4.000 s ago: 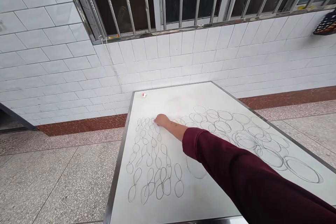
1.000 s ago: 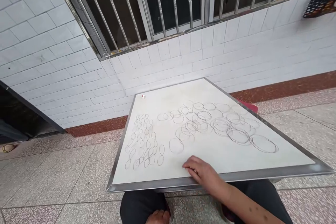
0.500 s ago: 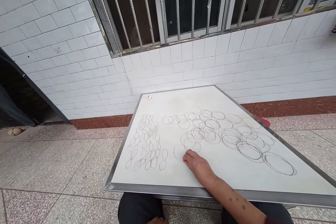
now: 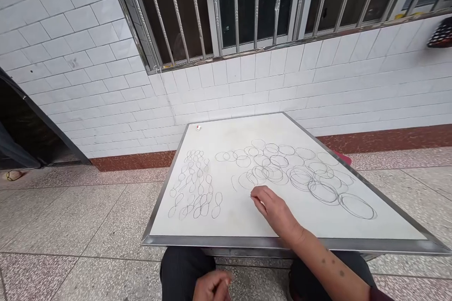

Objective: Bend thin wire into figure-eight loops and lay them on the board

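My right hand [image 4: 270, 204] is closed in a pinch low over the middle of a white board [image 4: 226, 221] with a metal rim. A tiny dark tip shows at the fingertips, but I cannot make out what they hold. Overlapping pencil-like circles [image 4: 323, 192] spread above and to the right of this hand. Just left of it is a short curved line [image 4: 233, 183]. Columns of small linked loops [image 4: 194, 188] fill the board's left side. Below the near rim my left hand [image 4: 212, 287] rests by my lap, fingers curled together, partly cut off by the picture's edge.
A small white and red bit [image 4: 198, 127] lies at the board's far left corner. White tiled wall [image 4: 229, 89] and a barred window [image 4: 247, 4] stand behind. My knees [image 4: 187, 268] are under the near rim. A red object [image 4: 342, 157] shows past the right edge.
My right hand has shifted right across the board, away from the short curved line. The left hand has come further into view at the bottom. The whole view has shifted slightly.
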The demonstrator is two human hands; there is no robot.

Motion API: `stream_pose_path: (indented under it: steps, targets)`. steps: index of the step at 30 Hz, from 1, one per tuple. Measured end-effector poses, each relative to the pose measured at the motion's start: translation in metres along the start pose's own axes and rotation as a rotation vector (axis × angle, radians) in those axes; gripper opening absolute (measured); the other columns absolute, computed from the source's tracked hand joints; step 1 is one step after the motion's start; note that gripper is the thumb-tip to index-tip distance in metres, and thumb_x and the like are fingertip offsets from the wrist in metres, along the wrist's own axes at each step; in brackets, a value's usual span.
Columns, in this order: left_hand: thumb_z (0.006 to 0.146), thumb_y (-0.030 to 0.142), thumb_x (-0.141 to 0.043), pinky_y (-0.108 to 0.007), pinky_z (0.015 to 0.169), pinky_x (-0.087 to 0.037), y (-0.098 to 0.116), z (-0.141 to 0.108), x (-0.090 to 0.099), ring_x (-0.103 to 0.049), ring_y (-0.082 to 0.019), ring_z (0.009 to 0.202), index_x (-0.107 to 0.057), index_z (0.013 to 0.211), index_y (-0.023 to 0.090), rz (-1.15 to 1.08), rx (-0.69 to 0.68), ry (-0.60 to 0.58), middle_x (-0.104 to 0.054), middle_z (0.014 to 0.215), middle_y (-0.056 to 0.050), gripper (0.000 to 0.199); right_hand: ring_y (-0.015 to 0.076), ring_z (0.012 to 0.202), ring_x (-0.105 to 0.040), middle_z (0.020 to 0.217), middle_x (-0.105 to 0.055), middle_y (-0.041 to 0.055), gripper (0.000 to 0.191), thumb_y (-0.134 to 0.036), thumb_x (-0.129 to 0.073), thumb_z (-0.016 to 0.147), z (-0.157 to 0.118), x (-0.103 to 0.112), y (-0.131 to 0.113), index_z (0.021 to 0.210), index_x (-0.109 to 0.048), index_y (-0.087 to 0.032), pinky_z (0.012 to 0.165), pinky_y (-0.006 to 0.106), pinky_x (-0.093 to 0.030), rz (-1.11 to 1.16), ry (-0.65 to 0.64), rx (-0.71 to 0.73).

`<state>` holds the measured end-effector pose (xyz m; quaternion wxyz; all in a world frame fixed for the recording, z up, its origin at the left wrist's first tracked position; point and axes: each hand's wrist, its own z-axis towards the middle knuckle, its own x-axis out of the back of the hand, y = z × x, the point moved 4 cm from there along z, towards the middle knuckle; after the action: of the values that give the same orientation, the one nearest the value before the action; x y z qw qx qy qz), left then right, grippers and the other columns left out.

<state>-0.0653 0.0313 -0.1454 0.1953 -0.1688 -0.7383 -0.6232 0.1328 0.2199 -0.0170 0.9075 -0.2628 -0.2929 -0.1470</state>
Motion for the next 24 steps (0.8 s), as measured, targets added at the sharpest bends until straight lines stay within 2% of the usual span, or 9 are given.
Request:
stream_pose_path:
  steps: [2,4,7,9,12,16,20,24]
  targets:
    - [0.086,0.063,-0.053,-0.027,0.054,-0.042,0.040,0.005,0.021,-0.053,-0.016,0.054,-0.072,0.099,0.019,-0.427,0.069,0.140,-0.063,0.065,-0.004,0.050,0.0191,0.090,-0.064,0.098,-0.063,0.0070,0.016,-0.013,-0.042,0.098,-0.004,0.008,-0.017,0.101,-0.055,-0.023,0.078,0.032,-0.055,0.026,-0.016,0.050]
    - [0.082,0.057,-0.066,-0.025,0.058,-0.042,0.081,0.013,0.042,-0.054,-0.014,0.060,-0.073,0.099,0.017,-0.657,0.089,0.282,-0.066,0.072,-0.005,0.044,0.0194,0.094,-0.063,0.101,-0.063,0.0076,0.018,-0.012,-0.042,0.098,-0.009,0.014,-0.034,0.104,-0.056,-0.023,0.080,0.032,-0.055,0.056,-0.040,0.089]
    - [0.080,0.054,-0.070,-0.024,0.066,-0.047,0.125,0.027,0.054,-0.059,-0.014,0.075,-0.072,0.109,0.018,-0.905,0.100,0.313,-0.070,0.091,-0.008,0.046,0.0190,0.094,-0.062,0.101,-0.064,0.0075,0.020,-0.010,-0.042,0.098,-0.017,0.021,-0.058,0.104,-0.056,-0.022,0.079,0.032,-0.054,0.104,-0.104,0.138]
    - [0.080,0.052,-0.071,-0.024,0.067,-0.048,0.137,0.032,0.051,-0.060,-0.015,0.080,-0.071,0.112,0.018,-0.998,0.082,0.320,-0.069,0.099,-0.010,0.047,0.0189,0.091,-0.062,0.100,-0.064,0.0074,0.020,-0.009,-0.041,0.098,-0.022,0.025,-0.068,0.103,-0.056,-0.021,0.076,0.031,-0.054,0.129,-0.145,0.157]
    - [0.075,0.043,-0.079,-0.023,0.065,-0.048,0.133,0.033,0.035,-0.061,-0.013,0.079,-0.071,0.111,0.018,-1.086,0.118,0.364,-0.069,0.102,-0.010,0.045,0.0190,0.088,-0.061,0.098,-0.064,0.0077,0.020,-0.010,-0.040,0.099,-0.029,0.030,-0.074,0.103,-0.057,-0.021,0.073,0.031,-0.054,0.145,-0.168,0.170]
    - [0.069,0.033,-0.085,-0.024,0.069,-0.049,0.119,0.039,0.019,-0.065,-0.014,0.081,-0.068,0.109,0.018,-1.107,0.130,0.415,-0.071,0.105,-0.010,0.046,0.0194,0.091,-0.061,0.101,-0.064,0.0088,0.022,-0.010,-0.039,0.099,-0.035,0.028,-0.067,0.106,-0.057,-0.021,0.076,0.032,-0.055,0.136,-0.176,0.152]
    - [0.064,0.031,-0.086,-0.027,0.078,-0.051,0.109,0.069,0.016,-0.066,-0.015,0.085,-0.066,0.106,0.017,-1.053,0.089,0.415,-0.071,0.098,-0.008,0.049,0.0202,0.094,-0.062,0.102,-0.064,0.0086,0.021,-0.013,-0.040,0.100,-0.036,0.014,-0.051,0.104,-0.059,-0.022,0.079,0.034,-0.055,0.122,-0.160,0.127]
    - [0.062,0.031,-0.086,-0.033,0.094,-0.048,0.099,0.105,0.012,-0.067,-0.016,0.089,-0.064,0.101,0.016,-0.976,0.037,0.414,-0.071,0.088,-0.006,0.047,0.0203,0.090,-0.063,0.096,-0.064,0.0076,0.019,-0.015,-0.042,0.099,-0.035,-0.010,-0.024,0.097,-0.060,-0.022,0.078,0.034,-0.056,0.095,-0.147,0.068]
